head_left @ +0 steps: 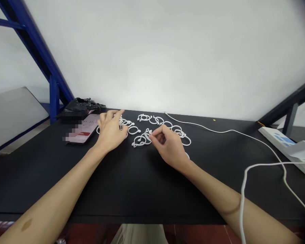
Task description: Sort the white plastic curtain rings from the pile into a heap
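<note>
White rings (156,120) are scattered in a loose cluster at the far middle of the black table (132,183), between a phone (82,130) and a white cable (218,131). One ring (142,139) at the near edge of the cluster is pinched by the fingertips of the right hand (170,145). The left hand (111,130) is held open, fingers spread, over the rings on the left; whether they are touched cannot be told. The pinch is best kept to that single ring, since its neighbours lie touching and could be dragged along.

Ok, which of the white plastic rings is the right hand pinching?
The white plastic ring just left of the right hand, mid-scatter; its fingertips close on that ring's edge, no other's.
</note>
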